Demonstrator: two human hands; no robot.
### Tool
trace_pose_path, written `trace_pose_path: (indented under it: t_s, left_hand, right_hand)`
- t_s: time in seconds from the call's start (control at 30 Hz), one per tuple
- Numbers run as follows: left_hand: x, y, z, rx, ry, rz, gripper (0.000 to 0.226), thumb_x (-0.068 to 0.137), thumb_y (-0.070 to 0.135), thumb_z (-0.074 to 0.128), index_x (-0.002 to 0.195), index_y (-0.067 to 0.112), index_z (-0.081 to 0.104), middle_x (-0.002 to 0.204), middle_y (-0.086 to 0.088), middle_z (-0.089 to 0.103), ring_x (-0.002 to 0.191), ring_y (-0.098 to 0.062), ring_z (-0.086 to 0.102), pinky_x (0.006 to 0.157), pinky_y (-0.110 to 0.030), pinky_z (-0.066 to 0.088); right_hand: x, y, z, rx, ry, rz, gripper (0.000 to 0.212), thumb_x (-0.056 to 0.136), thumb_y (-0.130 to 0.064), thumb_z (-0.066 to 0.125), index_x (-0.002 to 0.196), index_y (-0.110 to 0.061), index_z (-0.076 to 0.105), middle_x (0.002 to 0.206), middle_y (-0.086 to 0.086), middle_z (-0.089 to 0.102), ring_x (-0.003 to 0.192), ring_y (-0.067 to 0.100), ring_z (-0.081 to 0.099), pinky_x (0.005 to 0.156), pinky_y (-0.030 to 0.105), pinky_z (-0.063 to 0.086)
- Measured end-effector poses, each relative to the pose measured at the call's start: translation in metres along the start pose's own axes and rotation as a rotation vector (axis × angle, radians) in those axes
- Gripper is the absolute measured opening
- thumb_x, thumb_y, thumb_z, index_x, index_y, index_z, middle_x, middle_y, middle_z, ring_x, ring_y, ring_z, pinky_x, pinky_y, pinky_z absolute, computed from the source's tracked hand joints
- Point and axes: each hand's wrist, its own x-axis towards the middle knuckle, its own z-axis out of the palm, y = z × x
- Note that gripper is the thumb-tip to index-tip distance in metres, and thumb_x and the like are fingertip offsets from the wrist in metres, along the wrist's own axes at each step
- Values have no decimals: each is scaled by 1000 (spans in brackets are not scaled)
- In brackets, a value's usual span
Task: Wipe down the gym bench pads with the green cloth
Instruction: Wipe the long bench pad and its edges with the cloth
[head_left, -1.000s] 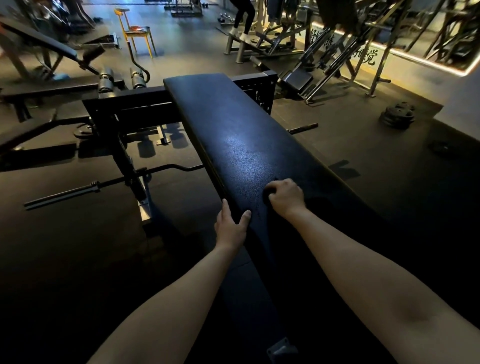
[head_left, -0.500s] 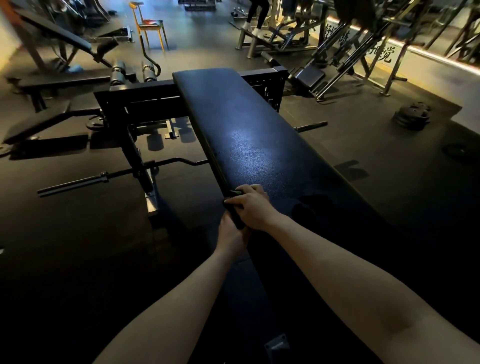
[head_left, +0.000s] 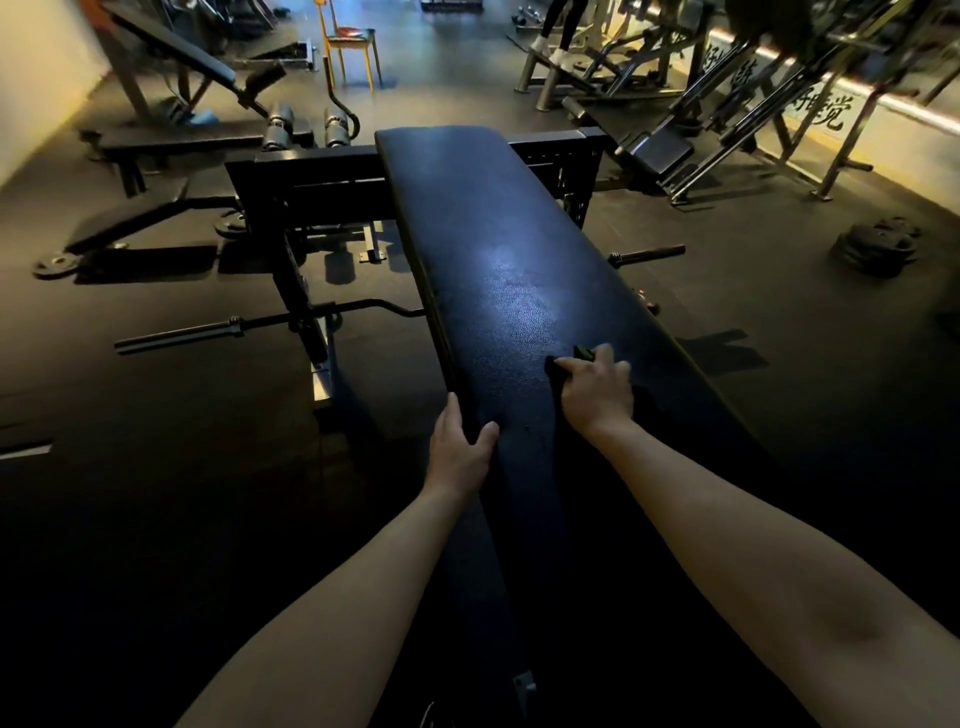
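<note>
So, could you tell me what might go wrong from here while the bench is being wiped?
The green cloth is bunched almost wholly under the right hand, so strokes may miss strips of the bench pad. The left hand grips the pad's left edge, where a leftward stroke could run into it.

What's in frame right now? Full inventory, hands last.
bench pad: 1, black, centre, running away from the camera
green cloth: 1, dark green, on the pad under the right hand
barbell: 1, dark metal, floor left of the bench
chair: 1, yellow frame, far back
weight plates: 1 stack, black, floor right
incline bench: 1, black, far left
left hand: grips the pad's left edge
right hand: presses the cloth on the pad
</note>
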Motion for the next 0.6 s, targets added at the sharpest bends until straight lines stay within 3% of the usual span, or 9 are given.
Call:
trace_pose_path:
  t_s: [0.07,0.13,0.23,0.37,0.47,0.6]
  left_hand:
    - [0,1,2,-1,0,-2,79,97,27,64,157,3,18,161,-16,26,150,-25,25,121,-30,19]
    - [5,-3,3,-19,14,-11,78,91,33,68,155,7,30,155,-14,36,146,-29,33,121,-38,25]
    - [16,1,1,20,54,30,70,84,32,72,144,11,44,148,-13,44,138,-31,42,117,-50,33]
    - [26,20,3,315,26,74,69,99,24,52,159,9,20,167,-8,9,153,-27,7,125,-37,8]
    - [28,37,17,531,7,131,70,97,36,50,159,18,21,168,-1,3,154,-24,-2,124,-40,3]
    - [24,43,38,654,21,146,74,97,48,47,160,23,17,169,2,1,154,-20,-7,124,-42,-3]
  right_hand:
    - [0,-17,5,84,-25,-66,39,98,-18,45,128,-36,64,130,14,44,110,41,46,100,37,38]
    - [-5,-43,14,172,-95,-264,32,97,-25,54,124,-36,67,133,11,48,114,39,48,103,33,34]
    - [-11,-68,20,95,-239,-501,33,97,-30,55,127,-39,65,142,4,43,125,34,37,108,38,31]
    - [9,-44,15,33,-241,-496,42,96,-22,53,132,-43,59,133,2,45,118,33,40,104,40,37]
    - [18,-19,14,70,-202,-438,41,95,-20,53,129,-39,63,124,6,47,110,33,42,100,35,38]
    - [33,20,13,60,-104,-331,45,95,-14,49,130,-38,63,130,8,45,108,35,41,99,33,35]
